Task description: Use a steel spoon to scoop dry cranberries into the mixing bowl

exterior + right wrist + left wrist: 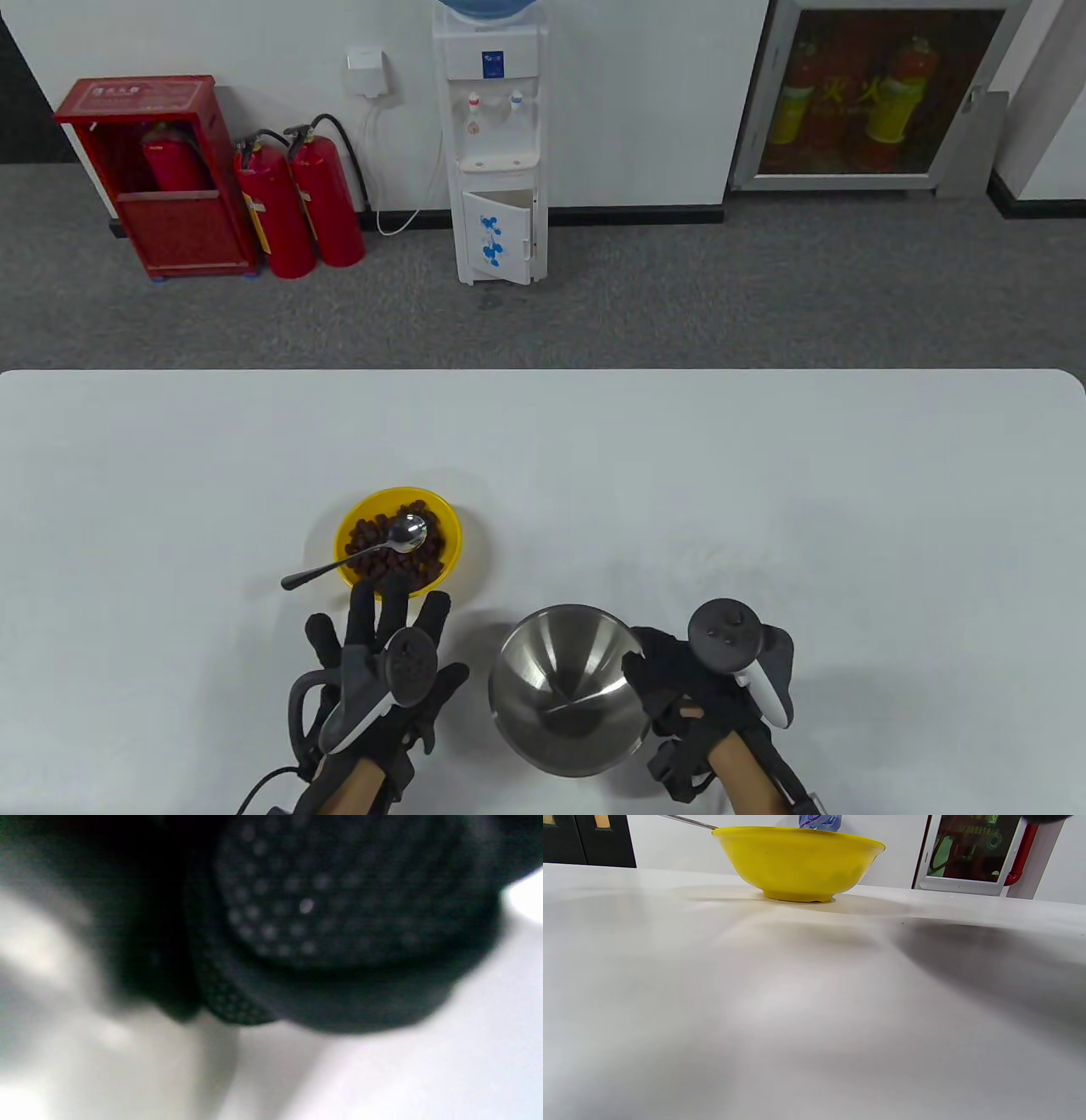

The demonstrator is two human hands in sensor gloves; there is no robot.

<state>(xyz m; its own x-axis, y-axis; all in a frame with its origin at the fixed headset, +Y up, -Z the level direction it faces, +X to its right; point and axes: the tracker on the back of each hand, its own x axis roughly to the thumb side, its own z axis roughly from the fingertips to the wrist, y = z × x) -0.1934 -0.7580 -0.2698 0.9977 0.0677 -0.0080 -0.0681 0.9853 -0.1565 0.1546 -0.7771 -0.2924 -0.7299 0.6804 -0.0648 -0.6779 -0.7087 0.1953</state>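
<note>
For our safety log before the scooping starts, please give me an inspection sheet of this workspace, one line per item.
Surface: white table, bare parts look clean.
Job's things: yellow bowl holds dry cranberries; steel spoon rests in it, handle over the rim toward the left; mixing bowl looks empty.
Clutter: nothing seen.
Grippers: left hand open, fingers spread just short of the yellow bowl, not holding the spoon; right hand at the mixing bowl's right rim, grip cannot be told.
Cables: black cable runs from the left glove.
Surroundings: water dispenser, fire extinguishers, red cabinet against the wall.
</note>
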